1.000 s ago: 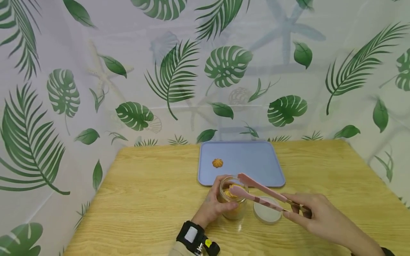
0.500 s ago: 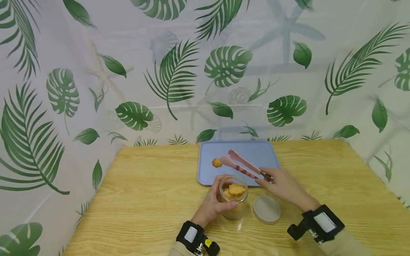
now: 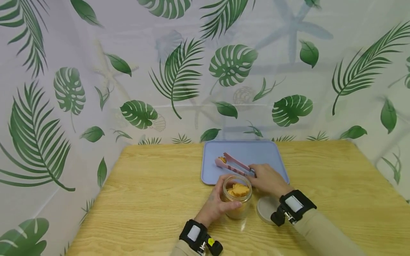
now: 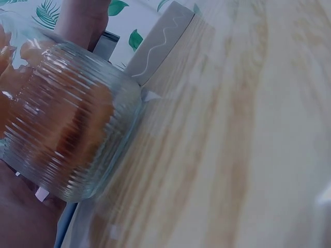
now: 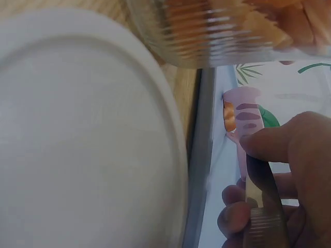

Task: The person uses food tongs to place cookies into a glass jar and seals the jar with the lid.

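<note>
My left hand [image 3: 216, 205] grips a ribbed glass jar [image 3: 237, 200] of orange cookies that stands on the wooden table [image 3: 144, 199]; the jar fills the left wrist view [image 4: 67, 139]. My right hand [image 3: 267, 179] holds pink tongs [image 3: 233, 165] by the handle end, over the blue tray [image 3: 256, 153]. The tong tips sit around a small orange cookie [image 3: 221, 159] on the tray. In the right wrist view the tongs [image 5: 243, 124] show the cookie [image 5: 229, 114] between their tips.
A round white lid [image 3: 265, 208] lies flat on the table just right of the jar, under my right wrist; it fills the right wrist view [image 5: 77, 144]. Leaf-patterned curtains [image 3: 179, 71] enclose the table at the back and sides.
My right hand carried the tongs from above the jar back to the tray, and their tips now sit around the cookie there. The left hand and jar stayed put.
</note>
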The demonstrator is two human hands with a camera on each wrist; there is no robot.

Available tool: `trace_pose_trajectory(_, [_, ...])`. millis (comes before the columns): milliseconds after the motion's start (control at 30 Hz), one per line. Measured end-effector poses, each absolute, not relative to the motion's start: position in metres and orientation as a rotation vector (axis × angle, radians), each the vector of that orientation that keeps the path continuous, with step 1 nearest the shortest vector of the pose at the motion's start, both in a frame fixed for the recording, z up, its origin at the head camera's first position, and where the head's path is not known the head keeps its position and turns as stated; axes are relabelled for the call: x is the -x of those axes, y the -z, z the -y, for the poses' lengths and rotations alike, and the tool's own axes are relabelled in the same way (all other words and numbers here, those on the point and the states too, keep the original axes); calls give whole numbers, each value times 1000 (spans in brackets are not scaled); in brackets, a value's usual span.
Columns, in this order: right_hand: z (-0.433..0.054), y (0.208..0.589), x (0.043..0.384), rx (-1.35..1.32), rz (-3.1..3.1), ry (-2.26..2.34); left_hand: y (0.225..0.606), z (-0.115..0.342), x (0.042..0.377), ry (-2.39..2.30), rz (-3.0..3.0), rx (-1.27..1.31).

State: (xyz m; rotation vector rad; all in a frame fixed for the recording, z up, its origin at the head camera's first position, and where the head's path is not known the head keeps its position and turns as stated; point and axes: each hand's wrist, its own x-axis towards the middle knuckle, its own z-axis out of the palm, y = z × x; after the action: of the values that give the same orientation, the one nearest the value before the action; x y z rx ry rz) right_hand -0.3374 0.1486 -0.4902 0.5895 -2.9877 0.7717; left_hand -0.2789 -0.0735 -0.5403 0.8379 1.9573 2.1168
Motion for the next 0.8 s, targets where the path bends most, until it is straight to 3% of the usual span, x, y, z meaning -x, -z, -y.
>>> trace_pose_trajectory(400, [-151,493,335,-665,2934,-782,538,71,275,-2123,-1924,-806])
trace_pose_trajectory(800, [-180,464,301,-767,2850,-827,536,73,275,-2117,-1911,-777])
